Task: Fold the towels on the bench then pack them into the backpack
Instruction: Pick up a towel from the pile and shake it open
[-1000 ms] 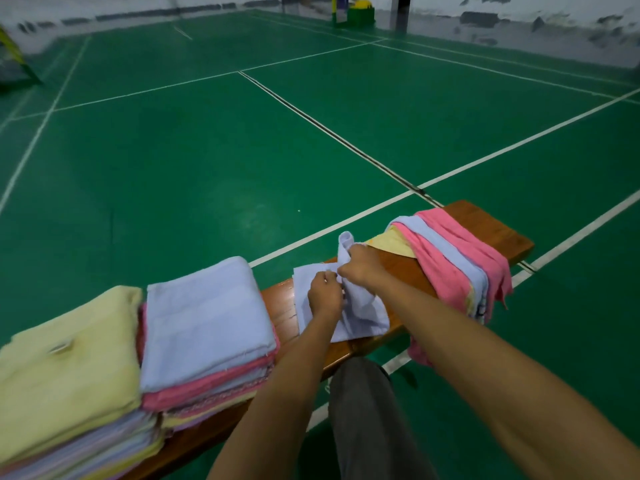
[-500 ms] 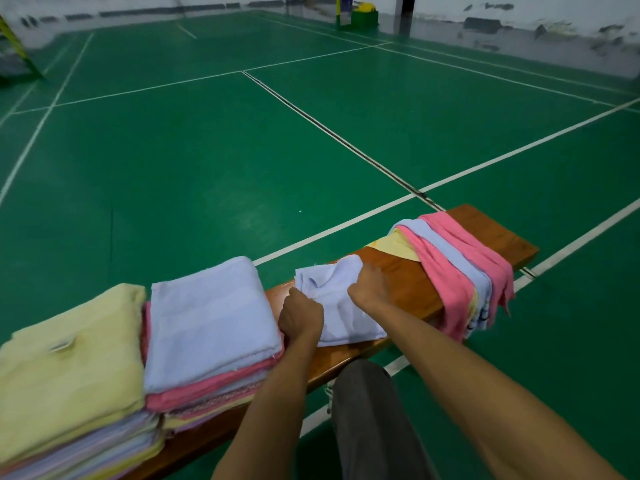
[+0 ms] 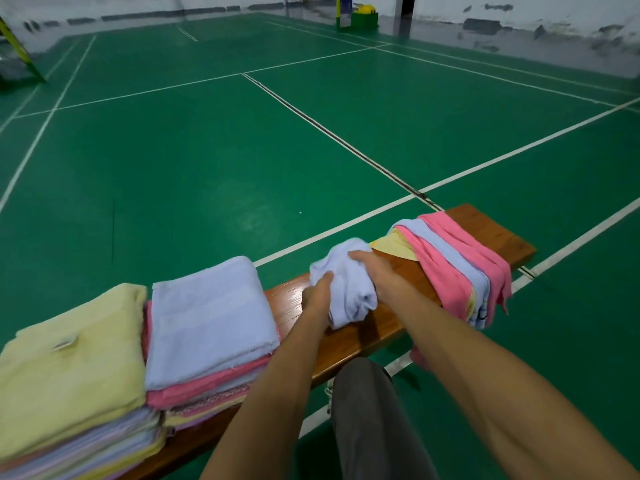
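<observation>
Your left hand (image 3: 317, 294) grips the near-left edge of a small light blue towel (image 3: 349, 284), fingers curled into the cloth, and your right hand (image 3: 375, 268) clutches its right side with the fingers wrapped over the top. That towel is bunched between both hands at the centre of the frame, just above the wooden table (image 3: 367, 327), whose glossy brown top runs from lower left to the right edge of the middle.

At the right end of the table, unfolded towels (image 3: 457, 268) in pink, light blue and yellow are draped across it, their ends hanging over the near edge. Left of your hands sits a folded stack (image 3: 207, 327) topped by a light blue towel, with pink and patterned layers beneath. In the lower left corner, touching it, is a second stack (image 3: 69, 372) with a pale yellow towel on top that carries a small tag.

Your leg in grey trousers (image 3: 370, 420) shows at bottom centre, below the table edge.

Beyond the table stretches a green sports court floor (image 3: 207, 150) marked with white lines and one dark seam running diagonally. Along the top of the frame is a scuffed white wall (image 3: 519, 12), with a green and yellow object (image 3: 363, 15) standing before it; its kind is unclear.
</observation>
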